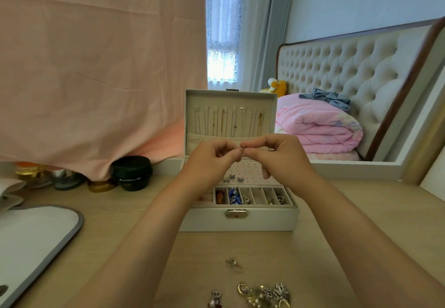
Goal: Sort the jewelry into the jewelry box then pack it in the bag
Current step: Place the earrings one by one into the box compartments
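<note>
Above the open jewelry box, my left hand and right hand together pinch one tiny ring; tilt unreadable.

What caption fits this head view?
Over the open jewelry box, left hand and right hand pinch a gold hoop; loose jewelry lies on the desk.

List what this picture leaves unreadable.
Head view:
Small gold-coloured piece, pinched between left hand and right hand: too small, fingers cover it; type unclear.
Loose silver and gold jewelry pile: cut off by the bottom edge.
White jewelry box: tray's left end hidden behind the left hand.
White grey-trimmed flat item: cut by the left edge; whether it's the bag is unclear.
</note>
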Demonstrator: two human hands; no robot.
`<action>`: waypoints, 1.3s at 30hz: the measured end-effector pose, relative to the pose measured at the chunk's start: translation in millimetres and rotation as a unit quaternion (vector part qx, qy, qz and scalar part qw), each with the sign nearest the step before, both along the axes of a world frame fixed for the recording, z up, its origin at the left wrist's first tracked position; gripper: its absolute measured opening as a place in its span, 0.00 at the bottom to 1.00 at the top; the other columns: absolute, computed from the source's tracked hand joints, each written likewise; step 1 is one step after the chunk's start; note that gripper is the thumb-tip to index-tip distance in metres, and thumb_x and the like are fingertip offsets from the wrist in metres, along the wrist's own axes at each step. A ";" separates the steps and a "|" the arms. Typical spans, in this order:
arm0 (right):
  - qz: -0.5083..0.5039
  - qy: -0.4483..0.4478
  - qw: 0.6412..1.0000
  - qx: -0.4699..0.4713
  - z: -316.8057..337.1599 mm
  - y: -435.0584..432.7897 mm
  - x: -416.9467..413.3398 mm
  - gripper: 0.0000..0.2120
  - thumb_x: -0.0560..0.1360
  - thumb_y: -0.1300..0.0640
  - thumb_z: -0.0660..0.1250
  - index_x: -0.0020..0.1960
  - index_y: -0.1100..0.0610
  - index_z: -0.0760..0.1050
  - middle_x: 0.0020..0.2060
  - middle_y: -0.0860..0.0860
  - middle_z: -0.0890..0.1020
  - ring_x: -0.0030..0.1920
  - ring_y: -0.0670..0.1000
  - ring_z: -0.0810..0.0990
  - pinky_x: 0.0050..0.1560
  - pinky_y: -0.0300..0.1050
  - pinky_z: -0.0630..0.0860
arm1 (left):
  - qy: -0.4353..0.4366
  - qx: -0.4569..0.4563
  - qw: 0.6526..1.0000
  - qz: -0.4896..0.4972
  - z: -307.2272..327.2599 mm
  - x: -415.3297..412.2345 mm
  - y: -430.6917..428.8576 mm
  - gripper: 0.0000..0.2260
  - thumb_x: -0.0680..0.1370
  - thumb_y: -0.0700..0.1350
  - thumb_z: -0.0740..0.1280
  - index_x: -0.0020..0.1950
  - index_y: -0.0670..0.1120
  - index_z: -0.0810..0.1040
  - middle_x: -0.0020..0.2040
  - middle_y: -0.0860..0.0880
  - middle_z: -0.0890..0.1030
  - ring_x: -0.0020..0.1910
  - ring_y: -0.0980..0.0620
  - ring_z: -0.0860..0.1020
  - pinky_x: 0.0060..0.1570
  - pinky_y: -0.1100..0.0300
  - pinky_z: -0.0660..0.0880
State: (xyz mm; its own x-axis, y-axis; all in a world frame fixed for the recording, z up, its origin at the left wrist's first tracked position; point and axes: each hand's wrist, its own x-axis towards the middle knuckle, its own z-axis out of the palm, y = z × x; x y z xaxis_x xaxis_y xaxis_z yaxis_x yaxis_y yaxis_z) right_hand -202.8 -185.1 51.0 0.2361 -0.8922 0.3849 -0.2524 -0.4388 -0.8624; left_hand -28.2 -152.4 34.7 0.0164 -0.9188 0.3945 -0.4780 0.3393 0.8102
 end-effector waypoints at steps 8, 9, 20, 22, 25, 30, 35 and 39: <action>-0.047 0.104 0.993 -0.029 -15.1 -17.2 -8.8 0.06 0.73 0.57 0.76 0.44 0.45 0.84 0.38 0.41 0.85 0.41 0.35 0.81 0.40 0.30 0.74 | -0.276 0.026 0.958 0.067 -11.9 -1.9 -1.1 0.09 0.77 0.57 0.70 0.56 0.61 0.83 0.60 0.57 0.76 0.65 0.55 0.66 0.66 0.53 0.66; -0.049 0.136 0.989 -0.038 -17.1 -18.3 -8.8 0.07 0.73 0.56 0.75 0.45 0.44 0.84 0.40 0.40 0.85 0.43 0.35 0.81 0.45 0.32 0.74 | -0.292 0.023 0.954 0.072 -12.6 -3.3 -1.8 0.09 0.77 0.58 0.69 0.56 0.61 0.83 0.60 0.57 0.76 0.65 0.54 0.66 0.65 0.53 0.65; -0.072 0.329 0.936 -0.103 -22.4 -7.6 0.6 0.04 0.75 0.51 0.71 0.48 0.44 0.84 0.46 0.41 0.84 0.49 0.44 0.80 0.52 0.47 0.79 | -0.210 0.027 0.975 0.072 -16.4 -3.5 -9.4 0.03 0.78 0.53 0.70 0.50 0.61 0.82 0.58 0.56 0.79 0.61 0.55 0.72 0.59 0.56 0.69; -0.075 0.347 0.927 -0.120 -23.1 -5.6 2.3 0.05 0.76 0.50 0.71 0.50 0.44 0.84 0.48 0.42 0.84 0.50 0.45 0.80 0.51 0.46 0.77 | -0.134 0.035 0.988 0.061 -12.3 0.2 -8.8 0.03 0.79 0.51 0.69 0.49 0.60 0.81 0.51 0.58 0.81 0.54 0.59 0.77 0.52 0.59 0.73; -0.090 0.370 0.912 -0.152 -24.0 -4.3 4.5 0.05 0.76 0.48 0.71 0.51 0.44 0.84 0.49 0.41 0.84 0.51 0.44 0.79 0.50 0.44 0.76 | -0.065 0.014 0.996 0.057 -7.3 7.4 -9.7 0.03 0.79 0.47 0.70 0.51 0.55 0.81 0.47 0.57 0.83 0.49 0.60 0.80 0.53 0.60 0.77; -0.066 0.419 0.888 -0.177 -21.7 -2.3 6.6 0.07 0.78 0.48 0.67 0.51 0.43 0.83 0.50 0.39 0.83 0.52 0.44 0.79 0.49 0.44 0.74 | -0.022 0.009 0.998 0.059 -4.9 11.9 -7.5 0.05 0.78 0.45 0.72 0.49 0.56 0.81 0.44 0.56 0.84 0.46 0.60 0.82 0.53 0.59 0.79; -0.031 0.327 0.937 -0.118 -18.4 -8.9 1.5 0.09 0.78 0.53 0.66 0.54 0.43 0.82 0.51 0.38 0.83 0.53 0.40 0.78 0.57 0.47 0.77 | -0.031 0.016 0.998 0.050 -4.1 11.1 -5.3 0.06 0.78 0.45 0.72 0.49 0.57 0.81 0.45 0.57 0.84 0.47 0.61 0.81 0.51 0.64 0.76; 0.001 0.175 0.978 -0.109 -13.3 -8.1 3.6 0.12 0.75 0.57 0.72 0.55 0.43 0.81 0.48 0.40 0.83 0.37 0.31 0.76 0.46 0.38 0.74 | 0.014 0.031 0.999 0.032 -2.0 8.5 -2.7 0.05 0.76 0.46 0.75 0.50 0.54 0.84 0.45 0.55 0.85 0.47 0.61 0.83 0.53 0.60 0.80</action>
State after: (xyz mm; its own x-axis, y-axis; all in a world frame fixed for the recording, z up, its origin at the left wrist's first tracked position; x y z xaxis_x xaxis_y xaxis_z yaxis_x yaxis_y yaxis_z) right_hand -199.2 -193.2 37.7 0.3890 -0.7977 0.4608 -0.5155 -0.6030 -0.6088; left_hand -19.8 -155.2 32.7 0.0864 -0.9378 0.3361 -0.4736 0.2582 0.8421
